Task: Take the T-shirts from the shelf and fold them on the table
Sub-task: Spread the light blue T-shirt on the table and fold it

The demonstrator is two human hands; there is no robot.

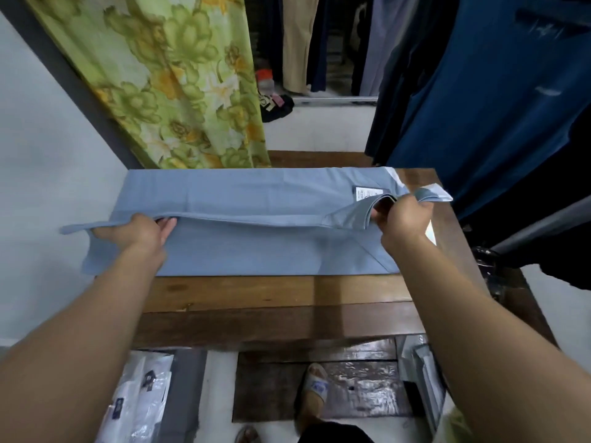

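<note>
Left hand (136,233): closed on the hem end of a light blue T-shirt (256,199). Right hand (401,223): pinching the collar end. Shirt: lengthwise fold raised, remainder flat on wooden table (271,295), hem overhanging left edge.

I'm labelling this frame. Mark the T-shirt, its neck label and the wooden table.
T-shirt (256,199): head view, on the flat blue body panel.
Neck label (367,193): head view, on the white tag's middle.
Wooden table (256,292): head view, on bare near-edge wood.

A plain pale blue T-shirt (256,199) lies on the brown wooden bench (256,295). Beyond the bench hang a green-and-yellow floral curtain (179,78) and dark blue garments (479,91).
</note>
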